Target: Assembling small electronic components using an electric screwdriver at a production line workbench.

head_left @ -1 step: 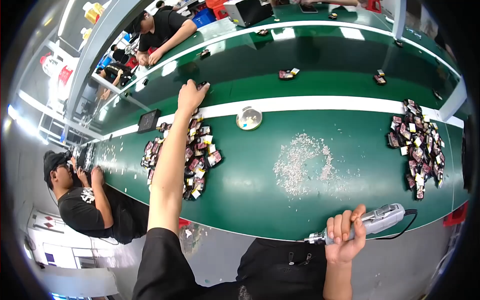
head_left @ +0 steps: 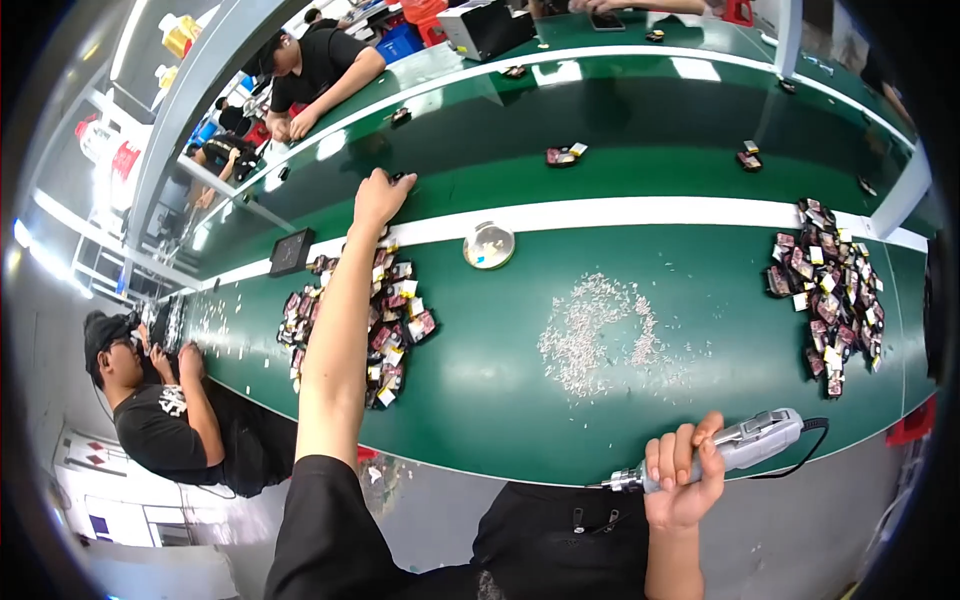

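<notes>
My left hand (head_left: 378, 204) reaches out over the far dark-green belt, its fingers closed round a small black part (head_left: 398, 178) that they mostly hide. Beneath that forearm lies a heap of small black parts with pink and white faces (head_left: 385, 345). Near the front edge of the green bench, my right hand (head_left: 685, 475) is wrapped round a grey electric screwdriver (head_left: 757, 440). The tool lies sideways, its bit pointing left and its black cord trailing off on the right. Many tiny pale screw-like pieces (head_left: 580, 340) are scattered on the bench beyond it.
A round shallow dish (head_left: 489, 246) holds small bits beside the white rail (head_left: 620, 212). Another heap of black parts (head_left: 825, 290) is at the right, and a black tray (head_left: 291, 252) at the left. Single parts (head_left: 566, 155) sit on the belt. Co-workers (head_left: 165, 395) work at left and across.
The whole view has shifted a little, so the bench things appear slightly further left. My left hand still grips the small black part, and my right hand still holds the electric screwdriver.
</notes>
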The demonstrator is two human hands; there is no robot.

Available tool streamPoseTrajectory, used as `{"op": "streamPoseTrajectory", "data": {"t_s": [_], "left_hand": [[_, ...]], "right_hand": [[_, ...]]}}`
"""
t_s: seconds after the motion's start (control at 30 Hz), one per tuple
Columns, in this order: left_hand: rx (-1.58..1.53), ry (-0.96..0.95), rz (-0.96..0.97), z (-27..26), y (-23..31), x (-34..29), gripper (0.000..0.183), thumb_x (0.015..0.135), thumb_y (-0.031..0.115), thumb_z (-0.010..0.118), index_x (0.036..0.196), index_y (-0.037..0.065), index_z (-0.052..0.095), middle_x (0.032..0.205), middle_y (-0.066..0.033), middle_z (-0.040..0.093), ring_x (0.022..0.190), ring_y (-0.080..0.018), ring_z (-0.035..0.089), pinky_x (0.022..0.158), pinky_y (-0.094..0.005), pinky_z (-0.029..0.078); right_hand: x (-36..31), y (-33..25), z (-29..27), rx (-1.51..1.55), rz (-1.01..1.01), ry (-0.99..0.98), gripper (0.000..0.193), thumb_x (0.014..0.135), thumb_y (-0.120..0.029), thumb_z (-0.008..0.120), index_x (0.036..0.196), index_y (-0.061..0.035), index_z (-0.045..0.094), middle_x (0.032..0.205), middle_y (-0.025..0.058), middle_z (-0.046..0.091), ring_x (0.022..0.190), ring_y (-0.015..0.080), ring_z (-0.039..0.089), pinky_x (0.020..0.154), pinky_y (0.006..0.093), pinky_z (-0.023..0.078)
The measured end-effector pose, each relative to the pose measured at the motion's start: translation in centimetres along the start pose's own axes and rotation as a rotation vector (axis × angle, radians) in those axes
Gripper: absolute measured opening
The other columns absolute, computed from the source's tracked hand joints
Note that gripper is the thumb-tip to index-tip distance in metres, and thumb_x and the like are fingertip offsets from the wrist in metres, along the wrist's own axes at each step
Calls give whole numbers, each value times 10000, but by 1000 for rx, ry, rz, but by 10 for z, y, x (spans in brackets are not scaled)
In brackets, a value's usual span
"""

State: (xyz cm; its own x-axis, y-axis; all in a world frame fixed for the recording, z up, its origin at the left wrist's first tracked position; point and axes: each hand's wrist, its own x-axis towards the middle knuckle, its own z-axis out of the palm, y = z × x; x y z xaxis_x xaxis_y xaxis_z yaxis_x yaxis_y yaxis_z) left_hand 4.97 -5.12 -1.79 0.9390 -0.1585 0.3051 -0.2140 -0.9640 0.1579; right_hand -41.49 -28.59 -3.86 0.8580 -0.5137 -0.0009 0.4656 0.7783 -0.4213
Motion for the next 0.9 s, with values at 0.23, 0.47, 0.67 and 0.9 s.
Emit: {"op": "streamPoseTrajectory", "data": {"t_s": [0.23,0.47,0.67,0.9], "left_hand": [[44,-106,129,0,-29,-2,218,798,158,628,904,-32,640,933,-207,622,919,-374,578,820,-425,460],[-266,-84,719,-73,68,-187,398,738,32,680,1120,-21,582,1143,-152,556,1001,-305,557,845,-364,457],[-507,-415,825,-107,94,-318,497,628,97,743,1080,-32,578,1084,-140,565,912,-295,560,760,-376,479],[-723,-472,727,-99,99,-325,419,639,120,738,1014,-6,600,1037,-103,585,831,-272,551,726,-358,460]], "right_hand": [[-3,1,-4,33,53,-15,86,894,-142,469,877,-78,414,515,16,362,418,127,374,494,301,380],[1,-4,-7,-35,38,-29,97,901,-163,468,866,-88,416,513,-4,347,418,99,366,492,279,376],[6,5,2,-70,79,-83,87,902,-151,455,883,-68,437,521,-1,356,431,111,378,505,282,384],[-12,25,5,-82,197,-145,68,898,-139,446,882,-74,432,533,4,375,429,115,387,516,290,392]]}}
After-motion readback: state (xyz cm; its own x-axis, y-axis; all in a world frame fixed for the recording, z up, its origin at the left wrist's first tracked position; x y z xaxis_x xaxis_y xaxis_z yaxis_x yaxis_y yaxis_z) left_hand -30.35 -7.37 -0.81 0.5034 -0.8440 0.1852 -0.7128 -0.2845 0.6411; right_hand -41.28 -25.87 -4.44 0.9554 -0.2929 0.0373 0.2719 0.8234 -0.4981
